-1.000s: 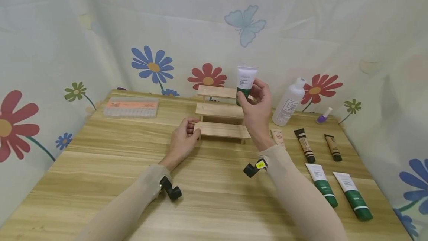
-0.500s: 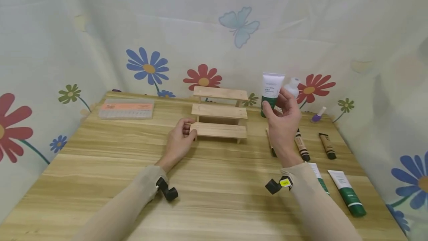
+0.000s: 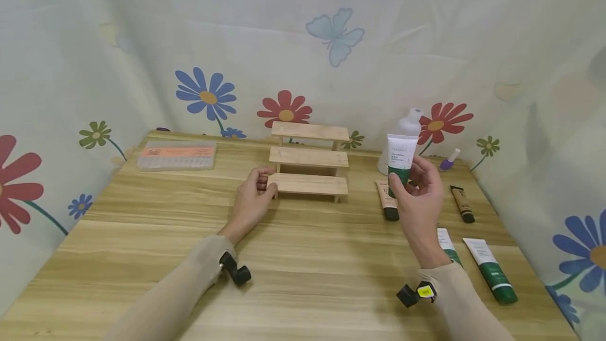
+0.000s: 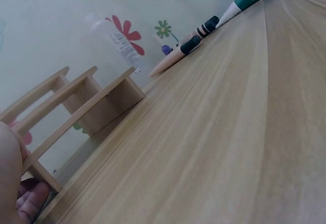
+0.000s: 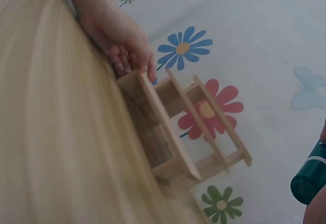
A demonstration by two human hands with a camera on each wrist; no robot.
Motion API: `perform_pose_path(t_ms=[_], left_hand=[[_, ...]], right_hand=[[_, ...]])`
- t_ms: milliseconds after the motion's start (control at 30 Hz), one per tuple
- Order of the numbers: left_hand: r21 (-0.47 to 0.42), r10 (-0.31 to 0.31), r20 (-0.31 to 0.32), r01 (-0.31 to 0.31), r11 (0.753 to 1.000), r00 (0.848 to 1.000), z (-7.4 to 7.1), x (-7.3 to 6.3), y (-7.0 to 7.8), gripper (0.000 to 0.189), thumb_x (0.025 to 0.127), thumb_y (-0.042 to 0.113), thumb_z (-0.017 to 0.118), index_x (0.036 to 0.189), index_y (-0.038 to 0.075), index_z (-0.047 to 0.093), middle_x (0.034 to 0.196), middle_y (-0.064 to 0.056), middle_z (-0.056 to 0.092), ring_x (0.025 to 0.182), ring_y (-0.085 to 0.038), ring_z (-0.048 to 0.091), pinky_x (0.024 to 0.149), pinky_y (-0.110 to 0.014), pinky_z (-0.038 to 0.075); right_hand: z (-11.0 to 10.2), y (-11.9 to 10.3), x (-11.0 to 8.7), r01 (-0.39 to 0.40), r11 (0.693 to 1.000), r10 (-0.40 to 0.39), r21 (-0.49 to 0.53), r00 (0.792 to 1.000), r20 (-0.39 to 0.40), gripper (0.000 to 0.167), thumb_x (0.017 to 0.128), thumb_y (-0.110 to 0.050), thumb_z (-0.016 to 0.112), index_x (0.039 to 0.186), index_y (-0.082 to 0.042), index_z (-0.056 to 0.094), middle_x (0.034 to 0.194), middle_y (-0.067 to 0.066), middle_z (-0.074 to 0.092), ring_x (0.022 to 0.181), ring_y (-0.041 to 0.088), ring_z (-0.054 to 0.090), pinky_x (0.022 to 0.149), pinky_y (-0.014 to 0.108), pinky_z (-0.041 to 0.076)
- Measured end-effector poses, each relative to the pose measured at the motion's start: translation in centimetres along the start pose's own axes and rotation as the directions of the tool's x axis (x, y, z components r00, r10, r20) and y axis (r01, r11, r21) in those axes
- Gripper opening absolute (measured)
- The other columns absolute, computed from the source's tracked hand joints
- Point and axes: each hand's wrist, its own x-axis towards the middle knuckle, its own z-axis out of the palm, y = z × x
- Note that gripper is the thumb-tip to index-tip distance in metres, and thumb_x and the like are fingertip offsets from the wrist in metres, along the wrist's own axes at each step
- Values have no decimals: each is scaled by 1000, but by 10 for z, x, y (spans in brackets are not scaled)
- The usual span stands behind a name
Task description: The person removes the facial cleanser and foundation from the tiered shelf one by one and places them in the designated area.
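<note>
A small three-tier wooden stand [image 3: 310,158] is on the table toward the back. My left hand [image 3: 252,199] grips the left end of its lowest tier, its fingers curled at the edge. To the right of the stand, my right hand [image 3: 420,204] holds a white-and-green squeeze tube [image 3: 401,152] upright, thumb in front and fingers behind, with the green end down. The held tube overlaps a white bottle [image 3: 411,124] in the head view. Just below it lies a beige tube with a black cap [image 3: 390,208]. In the right wrist view, the held tube's green cap [image 5: 308,180] shows at the edge.
Two more white-and-green tubes lie at the right, one [image 3: 494,275] fully visible and the other [image 3: 447,245] partly behind the right arm. A small brown tube [image 3: 462,204] and a purple nail polish bottle [image 3: 450,161] are farther back. A clear plastic case [image 3: 176,156] lies back left.
My right hand has carried the white-and-green tube from in front of the stand's upper tiers to the right and lower. My left hand keeps its grip on the stand.
</note>
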Motion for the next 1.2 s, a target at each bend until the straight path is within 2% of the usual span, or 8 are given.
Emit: perform_pose_path(t_ms=[100, 367, 700, 900, 1200], left_hand=[[-1, 2, 3, -2, 1000, 1000, 0, 0, 0, 38, 109, 19, 65, 146, 11, 63, 122, -12, 67, 106, -26, 66, 92, -39, 57], [4, 2, -2, -2, 1000, 1000, 1, 0, 0, 37, 109, 19, 65, 145, 12, 64, 122, -11, 69, 108, -25, 67, 92, -38, 58], [-1, 5, 3, -5, 1000, 1000, 1, 0, -1, 39, 109, 19, 65, 147, 11, 63, 122, -12, 68, 107, -26, 67, 92, -41, 58], [5, 2, 7, -2, 1000, 1000, 2, 0, 0, 39, 109, 18, 65, 147, 11, 63, 122, -11, 68, 107, -25, 67, 90, -36, 57], [17, 4, 3, -4, 1000, 1000, 2, 0, 1, 40, 109, 19, 64, 147, 10, 63, 122, -12, 68, 106, -26, 67, 91, -41, 58]], right_hand=[[-9, 7, -10, -35, 999, 34, -36, 999, -17, 48, 102, -4, 79, 147, -12, 67, 126, 4, 69, 108, 23, 62, 79, 19, 55], [-29, 17, -37, -147, 982, 144, -118, 989, -27, 50, 101, -4, 81, 148, -9, 66, 124, 2, 67, 109, 20, 61, 79, 15, 54], [-51, 29, -69, -298, 912, 304, -281, 952, -23, 51, 99, -14, 86, 146, -9, 67, 126, 6, 68, 107, 15, 63, 83, 16, 53], [-62, 36, -85, -334, 872, 354, -358, 935, -9, 54, 98, -15, 88, 147, -9, 65, 129, 10, 66, 104, 11, 61, 84, 12, 51], [-71, 37, -96, -357, 829, 402, -431, 916, 14, 54, 96, -13, 89, 144, -6, 66, 126, 15, 68, 96, 11, 62, 77, 14, 52]])
